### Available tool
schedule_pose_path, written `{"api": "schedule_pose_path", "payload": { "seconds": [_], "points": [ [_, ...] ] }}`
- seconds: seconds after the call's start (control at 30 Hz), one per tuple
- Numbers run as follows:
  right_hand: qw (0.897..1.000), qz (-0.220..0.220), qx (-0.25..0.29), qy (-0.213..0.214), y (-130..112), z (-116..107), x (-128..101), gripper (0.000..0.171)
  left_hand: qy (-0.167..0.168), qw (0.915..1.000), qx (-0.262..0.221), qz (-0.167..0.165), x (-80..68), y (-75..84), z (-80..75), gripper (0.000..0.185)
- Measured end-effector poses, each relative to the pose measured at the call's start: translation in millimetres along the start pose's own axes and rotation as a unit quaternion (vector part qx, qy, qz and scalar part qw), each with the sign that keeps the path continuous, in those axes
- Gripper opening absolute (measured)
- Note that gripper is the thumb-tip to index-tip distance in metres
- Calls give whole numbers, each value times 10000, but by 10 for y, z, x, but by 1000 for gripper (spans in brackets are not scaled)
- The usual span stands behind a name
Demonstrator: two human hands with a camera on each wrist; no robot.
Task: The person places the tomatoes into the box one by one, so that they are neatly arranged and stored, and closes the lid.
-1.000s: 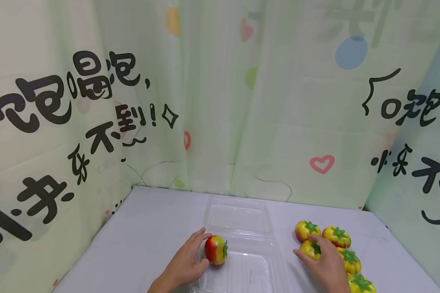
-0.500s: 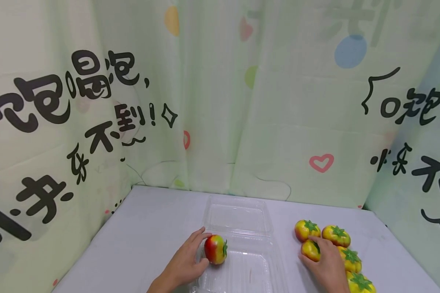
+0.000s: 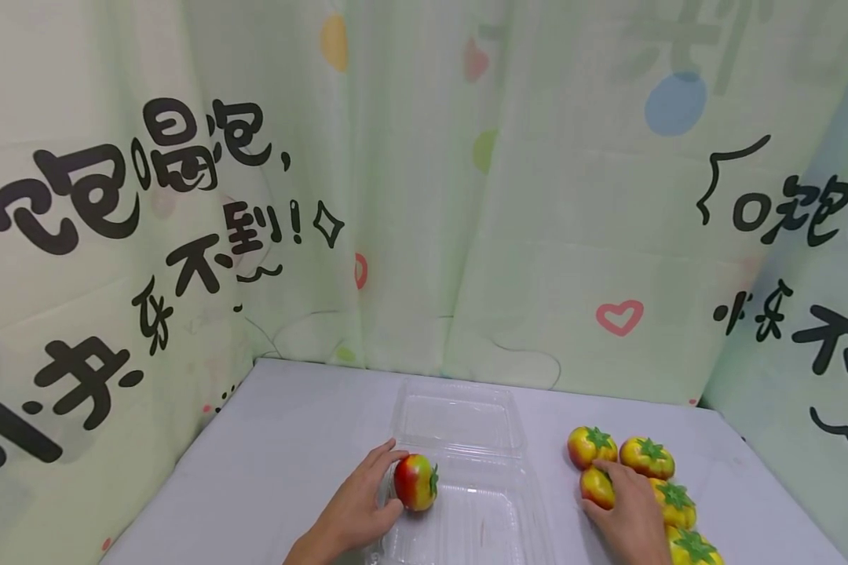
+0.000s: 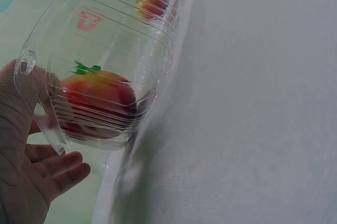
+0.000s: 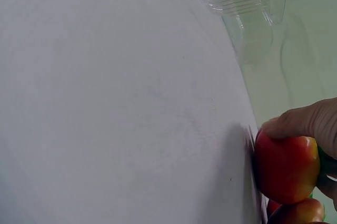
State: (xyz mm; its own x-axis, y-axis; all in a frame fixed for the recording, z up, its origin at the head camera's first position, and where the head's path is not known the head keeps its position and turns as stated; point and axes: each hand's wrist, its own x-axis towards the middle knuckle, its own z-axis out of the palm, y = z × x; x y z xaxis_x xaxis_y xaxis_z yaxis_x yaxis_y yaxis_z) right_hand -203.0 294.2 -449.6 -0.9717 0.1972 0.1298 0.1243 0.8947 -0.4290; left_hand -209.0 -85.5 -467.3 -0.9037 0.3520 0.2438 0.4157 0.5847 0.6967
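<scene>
In the clear plastic clamshell box (image 3: pixel 535 510), a red-and-yellow toy-like tomato (image 3: pixel 415 482) with a green leafy top lies at the left side. My left hand (image 3: pixel 360 498) reaches over the box's left wall, thumb and forefinger at the tomato's two sides; its other fingers hang outside the wall in the left wrist view. At the right, my right hand (image 3: pixel 630 502) pinches another tomato (image 5: pixel 287 168) between thumb and fingers, partly covering it in the head view. This tomato stays close to the table, beside other tomatoes.
Several more tomatoes stand around the right hand, including one behind (image 3: pixel 592 447), one at the back right (image 3: pixel 648 457) and one at the front right (image 3: pixel 694 547). The box's lid (image 3: pixel 459 416) lies folded back on the white table (image 3: pixel 304 424). Printed curtains (image 3: pixel 410 196) enclose the table.
My right thumb and fingers have closed in on the tomato at the right, and the hand now covers more of it. My left hand and its tomato stay as they were.
</scene>
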Motion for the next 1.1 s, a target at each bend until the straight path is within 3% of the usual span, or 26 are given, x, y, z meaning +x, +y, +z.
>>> {"api": "schedule_pose_path", "payload": {
  "seconds": [0.27,0.7,1.1],
  "points": [
    [9999,108,22,-22,-17,24,-7,63,-17,10000,11,-3,-6,-3,0,53],
    [9986,67,296,432,-200,-42,-67,61,14,9999,-140,-6,-2,-8,-14,47],
    [9964,-392,273,694,-428,-149,-188,61,-26,9998,-219,38,-3,-7,-15,47]
  ]
}}
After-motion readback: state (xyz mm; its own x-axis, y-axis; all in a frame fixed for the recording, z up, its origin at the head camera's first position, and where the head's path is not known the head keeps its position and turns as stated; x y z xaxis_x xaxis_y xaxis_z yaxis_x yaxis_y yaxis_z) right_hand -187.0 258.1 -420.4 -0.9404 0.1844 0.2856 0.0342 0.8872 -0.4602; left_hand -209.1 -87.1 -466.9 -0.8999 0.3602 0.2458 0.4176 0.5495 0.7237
